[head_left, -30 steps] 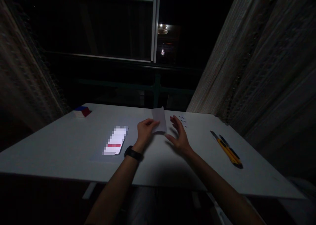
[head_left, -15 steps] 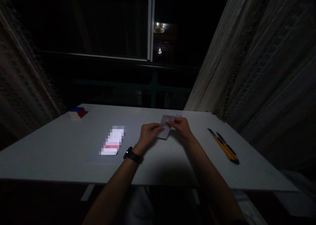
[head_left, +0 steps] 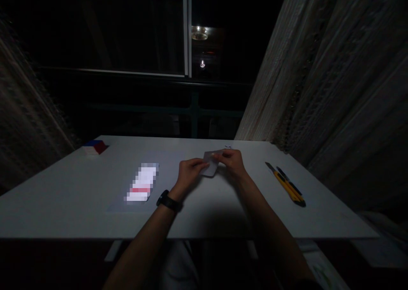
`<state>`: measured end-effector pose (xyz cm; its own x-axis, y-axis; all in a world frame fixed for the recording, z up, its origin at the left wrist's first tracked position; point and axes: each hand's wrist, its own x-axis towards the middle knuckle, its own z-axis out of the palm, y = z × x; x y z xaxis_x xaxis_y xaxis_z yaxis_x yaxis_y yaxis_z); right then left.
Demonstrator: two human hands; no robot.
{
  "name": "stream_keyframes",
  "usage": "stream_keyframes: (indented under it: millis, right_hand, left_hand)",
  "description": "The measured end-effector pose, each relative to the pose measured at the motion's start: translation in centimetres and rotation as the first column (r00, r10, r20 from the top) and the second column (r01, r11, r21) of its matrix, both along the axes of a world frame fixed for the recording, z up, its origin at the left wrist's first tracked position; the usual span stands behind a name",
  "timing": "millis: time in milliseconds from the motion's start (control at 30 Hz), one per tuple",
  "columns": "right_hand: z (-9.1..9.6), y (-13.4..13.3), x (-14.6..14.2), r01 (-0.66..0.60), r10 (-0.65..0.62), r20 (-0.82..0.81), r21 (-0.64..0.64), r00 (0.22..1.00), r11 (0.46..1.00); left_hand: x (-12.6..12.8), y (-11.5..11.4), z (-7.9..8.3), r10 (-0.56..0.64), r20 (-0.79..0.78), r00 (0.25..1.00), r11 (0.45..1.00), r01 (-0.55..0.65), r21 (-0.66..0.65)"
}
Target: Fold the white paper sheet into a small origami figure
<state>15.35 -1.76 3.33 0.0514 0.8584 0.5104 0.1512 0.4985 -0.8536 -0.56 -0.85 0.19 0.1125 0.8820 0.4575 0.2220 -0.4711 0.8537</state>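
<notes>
Above the middle of the white table (head_left: pixel 79 205), both hands grip a thin pale grey card (head_left: pixel 211 169). My left hand (head_left: pixel 188 173), with a dark watch on its wrist, pinches the card's left edge between thumb and fingers. At the upper right part, my right hand (head_left: pixel 233 162) is closed on the same card, its thumb lying on the near face. The card is tilted, and its far side is hidden.
A lit phone (head_left: pixel 142 183) with a blurred screen lies left of my hands. Farther left sits a colour cube (head_left: pixel 94 147). At right, a yellow utility knife (head_left: pixel 287 187) lies beside a dark pen (head_left: pixel 288 179). Curtains (head_left: pixel 270 60) hang beyond.
The view has shifted slightly, so things on the table appear a little farther left. The card looks more tilted and foreshortened; both hands keep their hold on it.
</notes>
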Motion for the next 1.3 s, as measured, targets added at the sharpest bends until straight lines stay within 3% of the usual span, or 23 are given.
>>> stream_keyframes:
  millis: [600, 1300]
  right_hand:
    - [0.41, -0.32, 0.29, -0.206, 0.205, -0.144, 0.002, 0.968, 0.978]
    - [0.46, -0.37, 0.56, -0.197, 0.196, -0.183, 0.011, 0.963, 0.98]
  left_hand:
    - [-0.2, 0.14, -0.31, 0.027, 0.036, 0.999, 0.997, -0.029, 0.075]
    - [-0.26, 0.33, -0.5, 0.033, -0.024, 0.999, 0.996, -0.031, 0.088]
